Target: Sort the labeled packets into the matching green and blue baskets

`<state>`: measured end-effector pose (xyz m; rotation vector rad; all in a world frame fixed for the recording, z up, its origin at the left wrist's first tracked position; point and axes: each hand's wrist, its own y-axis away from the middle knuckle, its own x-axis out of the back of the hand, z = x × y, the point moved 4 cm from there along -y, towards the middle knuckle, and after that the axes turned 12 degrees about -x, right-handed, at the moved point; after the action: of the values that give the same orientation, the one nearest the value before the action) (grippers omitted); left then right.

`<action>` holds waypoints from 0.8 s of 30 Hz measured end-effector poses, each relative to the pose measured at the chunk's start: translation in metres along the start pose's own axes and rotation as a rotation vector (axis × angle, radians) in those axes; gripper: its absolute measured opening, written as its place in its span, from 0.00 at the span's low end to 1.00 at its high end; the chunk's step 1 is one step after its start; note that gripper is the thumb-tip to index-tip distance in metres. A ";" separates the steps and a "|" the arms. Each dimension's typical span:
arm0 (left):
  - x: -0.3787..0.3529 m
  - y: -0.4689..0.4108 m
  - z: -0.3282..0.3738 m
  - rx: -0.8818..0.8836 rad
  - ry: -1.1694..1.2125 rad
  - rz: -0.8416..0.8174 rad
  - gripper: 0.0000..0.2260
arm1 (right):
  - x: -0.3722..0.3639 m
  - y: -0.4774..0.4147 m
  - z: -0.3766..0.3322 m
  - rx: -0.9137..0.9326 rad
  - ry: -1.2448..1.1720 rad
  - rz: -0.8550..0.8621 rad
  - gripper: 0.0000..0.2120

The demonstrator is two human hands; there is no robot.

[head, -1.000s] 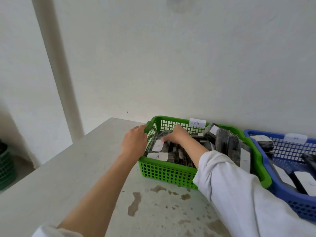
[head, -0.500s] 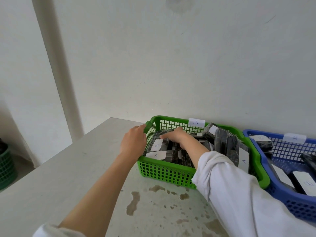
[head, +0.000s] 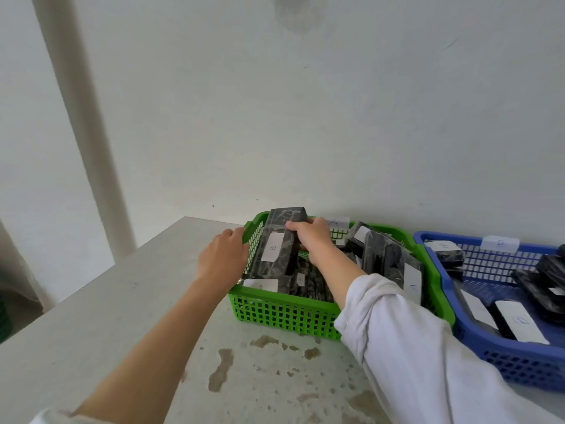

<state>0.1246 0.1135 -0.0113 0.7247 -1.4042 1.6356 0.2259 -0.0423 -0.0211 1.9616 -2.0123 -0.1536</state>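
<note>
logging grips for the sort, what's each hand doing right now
left hand: holds the green basket by its left rim.
right hand: grips the packet labeled B, which stands tilted in the green basket.

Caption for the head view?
Right hand grips a B-labeled packet in the green basket; left hand holds its rim.
</note>
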 end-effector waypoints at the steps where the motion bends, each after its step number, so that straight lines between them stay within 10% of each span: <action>1: 0.000 -0.001 0.000 -0.020 -0.058 -0.020 0.17 | 0.002 0.001 -0.001 0.001 -0.016 0.007 0.22; 7: 0.004 -0.010 0.009 -0.110 -0.288 -0.053 0.19 | 0.026 0.010 -0.012 0.116 -0.205 0.041 0.19; 19: -0.003 -0.048 0.046 0.118 0.884 -0.097 0.30 | 0.054 0.027 -0.064 0.348 -0.317 -0.088 0.17; 24: 0.006 -0.048 0.023 0.198 0.853 0.110 0.20 | 0.044 0.025 -0.056 0.294 -0.103 -0.047 0.16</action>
<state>0.1612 0.0933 0.0221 0.0066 -0.6772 1.8603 0.2196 -0.0766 0.0464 2.2201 -2.1575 0.0345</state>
